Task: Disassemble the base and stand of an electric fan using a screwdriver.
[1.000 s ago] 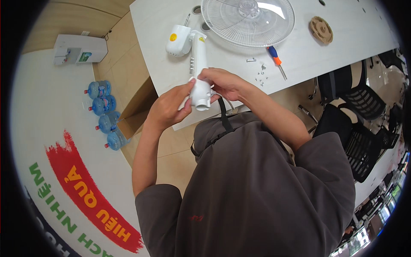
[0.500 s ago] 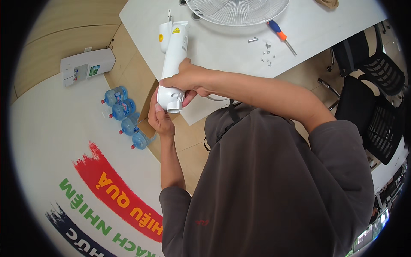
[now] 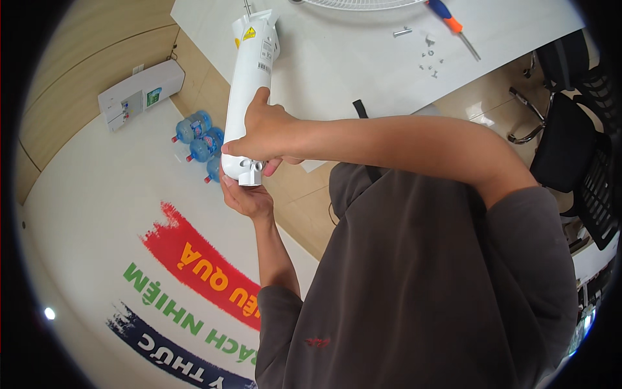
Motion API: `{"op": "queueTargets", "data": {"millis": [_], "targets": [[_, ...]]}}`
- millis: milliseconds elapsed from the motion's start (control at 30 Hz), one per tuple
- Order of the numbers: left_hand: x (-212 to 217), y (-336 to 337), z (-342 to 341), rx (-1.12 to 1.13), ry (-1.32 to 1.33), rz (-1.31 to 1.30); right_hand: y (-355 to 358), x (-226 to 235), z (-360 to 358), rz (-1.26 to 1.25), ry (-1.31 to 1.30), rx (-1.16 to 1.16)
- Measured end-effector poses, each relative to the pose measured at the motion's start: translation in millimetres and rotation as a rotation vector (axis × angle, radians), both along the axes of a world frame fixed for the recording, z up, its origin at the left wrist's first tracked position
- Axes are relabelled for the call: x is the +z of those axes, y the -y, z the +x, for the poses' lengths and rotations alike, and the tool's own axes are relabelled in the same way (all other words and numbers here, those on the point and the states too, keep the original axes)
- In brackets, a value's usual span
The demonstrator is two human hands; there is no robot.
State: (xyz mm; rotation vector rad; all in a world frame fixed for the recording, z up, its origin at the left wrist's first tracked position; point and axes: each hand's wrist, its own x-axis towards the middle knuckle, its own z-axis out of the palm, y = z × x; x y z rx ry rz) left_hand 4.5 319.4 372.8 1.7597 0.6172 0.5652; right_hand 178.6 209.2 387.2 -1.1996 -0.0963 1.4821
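Both my hands hold a white fan body tube [image 3: 249, 81], tilted with its far end over the table. My right hand [image 3: 267, 126] wraps round the tube from the right, above its near end. My left hand [image 3: 247, 198] cups that near end from below, its fingers partly hidden. A short open socket and round holes [image 3: 249, 170] show there. At the far end a yellow warning sticker [image 3: 249, 33] faces up, and a thin metal shaft [image 3: 247, 8] sticks out behind.
On the white table [image 3: 337, 65] lie a white fan grille [image 3: 363, 4], a blue-and-orange screwdriver [image 3: 447, 17], a metal pin [image 3: 402, 31] and several small screws [image 3: 430, 63]. Blue water bottles [image 3: 206, 144] stand at left beyond the tube. Black chairs [image 3: 570, 146] are at right.
The view has shifted, with the grille partly leaving the top edge. The tube now covers most of the white housing that showed beside it. Both hands keep hold of the tube.
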Motion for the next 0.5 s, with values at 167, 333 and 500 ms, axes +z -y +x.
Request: {"op": "queueTargets", "data": {"millis": [167,333,500], "targets": [[8,-12,4,0.051,-0.004,-0.005,3,1,9,0.104,-0.039,-0.020],[10,-16,0,0.122,-0.039,-0.013,9,-1,11,0.158,-0.141,-0.051],[17,-10,5,0.160,-0.049,-0.018,12,-9,5,0.283,-0.166,-0.146]]}}
